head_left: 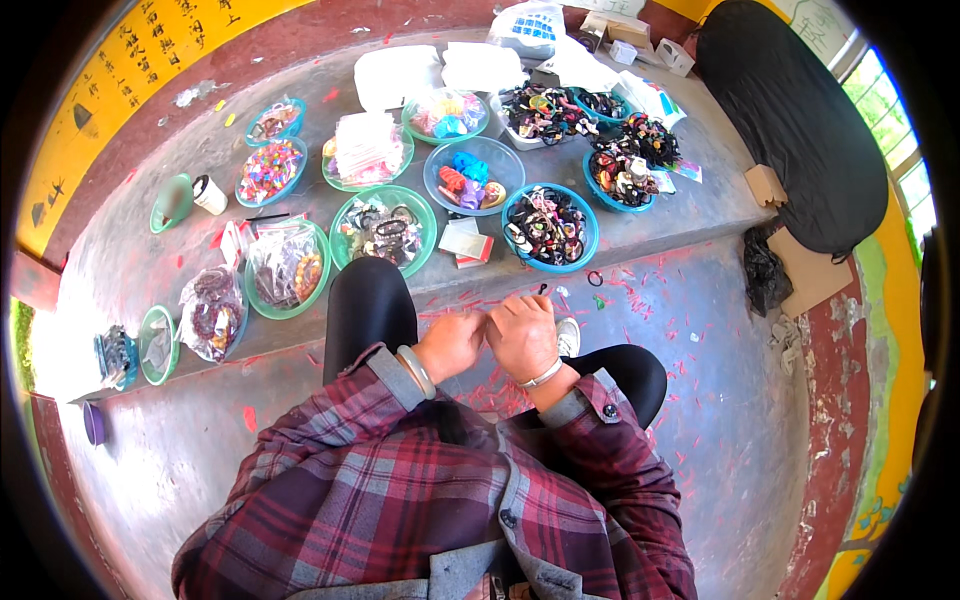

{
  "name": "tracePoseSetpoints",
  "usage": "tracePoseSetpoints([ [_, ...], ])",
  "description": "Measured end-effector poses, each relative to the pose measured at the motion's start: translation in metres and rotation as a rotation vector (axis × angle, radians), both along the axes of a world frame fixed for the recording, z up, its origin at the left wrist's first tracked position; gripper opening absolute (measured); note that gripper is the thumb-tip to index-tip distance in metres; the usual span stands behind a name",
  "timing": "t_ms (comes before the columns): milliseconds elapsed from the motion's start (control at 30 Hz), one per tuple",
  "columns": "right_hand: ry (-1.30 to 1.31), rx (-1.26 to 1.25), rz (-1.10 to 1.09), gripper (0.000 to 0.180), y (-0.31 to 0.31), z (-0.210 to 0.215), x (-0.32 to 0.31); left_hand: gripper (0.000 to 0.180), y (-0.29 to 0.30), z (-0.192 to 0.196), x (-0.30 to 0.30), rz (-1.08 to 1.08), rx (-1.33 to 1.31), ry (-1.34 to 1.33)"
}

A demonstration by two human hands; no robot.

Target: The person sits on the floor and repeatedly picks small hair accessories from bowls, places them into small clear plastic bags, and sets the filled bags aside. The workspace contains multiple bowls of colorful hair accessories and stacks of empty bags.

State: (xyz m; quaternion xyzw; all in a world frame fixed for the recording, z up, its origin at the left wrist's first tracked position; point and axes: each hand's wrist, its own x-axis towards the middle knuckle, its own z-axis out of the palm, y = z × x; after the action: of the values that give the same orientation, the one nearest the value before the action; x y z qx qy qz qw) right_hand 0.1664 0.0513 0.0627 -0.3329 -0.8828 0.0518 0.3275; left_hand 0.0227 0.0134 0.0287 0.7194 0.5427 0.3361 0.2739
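Observation:
My left hand [450,343] and my right hand [525,335] meet above my knees, both closed with fingertips together. Past the knuckles of my right hand pokes a small black band [543,289], its rest hidden by the fingers. Whatever my left hand pinches is out of sight. Closest beyond the hands is a blue basin [590,240] of dark hair ties [546,226]. To its left stands a green basin [432,235] of packaged bands, with a small white and red box [466,240] between the two.
More basins hold colourful bits [270,172], bagged beads [285,268] and dark hair ties [628,170] on the raised concrete ledge [690,205]. White packages [398,78] lie at the back. A black ring [595,279] and red scraps are on the floor. A long black bag [800,130] leans right.

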Motion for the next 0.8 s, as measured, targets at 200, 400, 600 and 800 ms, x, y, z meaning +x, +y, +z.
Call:
tracePoseSetpoints([
  [200,-0.001,0.055,0.065,0.008,0.003,-0.009,0.001,0.009,-0.002,0.001,-0.003,-0.017,-0.034,-0.042],
  [400,-0.022,0.027,0.051,0.008,-0.001,-0.009,-0.001,0.008,-0.006,0.002,-0.005,-0.027,-0.013,-0.071],
  [600,0.045,0.014,0.007,0.010,-0.002,0.002,-0.002,0.014,-0.007,0.002,-0.005,-0.029,0.002,-0.096],
  [800,0.220,-0.247,-0.017,0.007,0.004,0.005,0.002,0.019,-0.004,0.010,-0.010,-0.021,-0.087,-0.122],
])
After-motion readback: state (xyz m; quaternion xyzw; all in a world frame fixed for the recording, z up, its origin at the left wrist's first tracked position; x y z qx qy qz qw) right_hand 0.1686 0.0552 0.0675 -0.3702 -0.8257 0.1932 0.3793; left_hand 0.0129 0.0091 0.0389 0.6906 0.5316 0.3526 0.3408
